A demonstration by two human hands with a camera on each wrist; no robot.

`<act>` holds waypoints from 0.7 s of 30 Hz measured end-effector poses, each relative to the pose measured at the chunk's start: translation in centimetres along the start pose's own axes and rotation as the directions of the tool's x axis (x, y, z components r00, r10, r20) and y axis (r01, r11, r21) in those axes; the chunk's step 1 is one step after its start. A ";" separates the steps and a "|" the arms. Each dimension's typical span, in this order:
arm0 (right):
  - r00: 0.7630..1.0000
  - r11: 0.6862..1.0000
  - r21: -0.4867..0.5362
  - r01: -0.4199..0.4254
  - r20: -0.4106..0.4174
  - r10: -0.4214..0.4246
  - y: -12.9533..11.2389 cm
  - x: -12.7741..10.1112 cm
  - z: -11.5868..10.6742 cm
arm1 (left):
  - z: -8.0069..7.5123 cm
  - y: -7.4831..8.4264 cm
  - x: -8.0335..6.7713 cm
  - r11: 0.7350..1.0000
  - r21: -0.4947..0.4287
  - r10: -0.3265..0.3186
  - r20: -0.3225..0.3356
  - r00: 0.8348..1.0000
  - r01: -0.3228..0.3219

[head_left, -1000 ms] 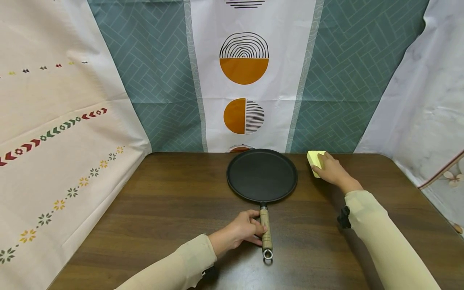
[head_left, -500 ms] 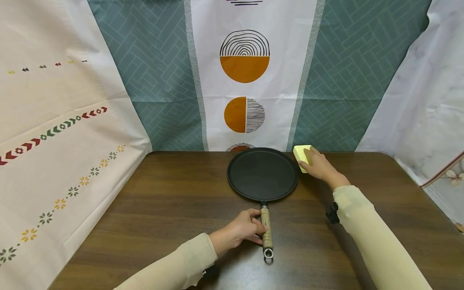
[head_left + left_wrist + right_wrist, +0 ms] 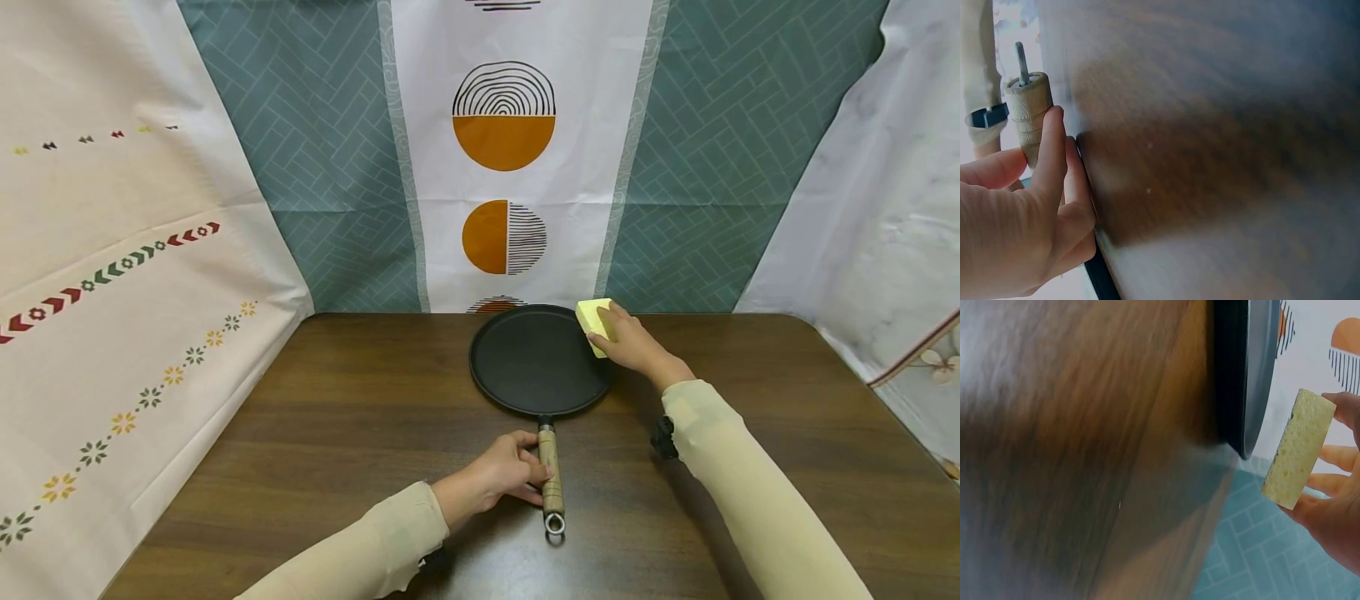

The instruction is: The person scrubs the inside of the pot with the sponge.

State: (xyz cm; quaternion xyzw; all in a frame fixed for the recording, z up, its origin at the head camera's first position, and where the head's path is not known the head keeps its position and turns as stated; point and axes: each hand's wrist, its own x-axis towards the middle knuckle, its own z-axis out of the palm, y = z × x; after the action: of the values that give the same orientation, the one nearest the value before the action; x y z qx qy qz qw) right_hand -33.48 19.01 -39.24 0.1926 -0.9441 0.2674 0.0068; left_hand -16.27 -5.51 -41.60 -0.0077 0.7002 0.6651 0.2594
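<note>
A flat black round pan (image 3: 536, 362) with a wooden handle (image 3: 551, 475) lies on the table, its handle towards me. My left hand (image 3: 498, 475) grips that handle from the left side, thumb and fingers on either side of the wood (image 3: 1029, 112). In my right hand (image 3: 633, 342) is a yellow sponge (image 3: 592, 321), pinched between thumb and fingers over the pan's right rim. The right wrist view shows the sponge (image 3: 1300, 450) held apart from the pan (image 3: 1260, 375), above its surface.
The brown wooden table (image 3: 360, 400) reaches back to a patterned cloth (image 3: 345, 167) hanging behind it. A cream cloth (image 3: 150, 333) hangs along the left side, and a pale cloth (image 3: 862, 208) along the right.
My right hand has carried the sponge leftwards, from beside the pan to above its right rim. The left hand and the pan have stayed in place.
</note>
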 end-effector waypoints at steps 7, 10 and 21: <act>1.000 1.000 0.010 0.020 0.013 -0.020 -0.8 0.4 0.9 | 0.0 0.1 0.0 1.000 0.004 -0.004 -0.001 1.000 0.004; 0.999 0.999 0.026 0.021 0.027 -0.022 -1.3 0.5 1.3 | 0.0 0.0 0.0 1.000 0.004 -0.005 0.001 1.000 0.005; 0.994 0.998 0.024 0.059 0.086 -0.061 -2.2 0.6 2.5 | 0.0 0.0 0.1 1.000 0.000 -0.012 -0.001 1.000 0.012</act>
State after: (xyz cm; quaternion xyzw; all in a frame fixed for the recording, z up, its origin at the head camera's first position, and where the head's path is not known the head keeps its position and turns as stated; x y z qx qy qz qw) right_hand -33.06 15.78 -40.25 0.2322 -0.9345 0.2684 -0.0283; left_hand -16.39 -5.52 -41.59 -0.0124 0.7002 0.6635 0.2632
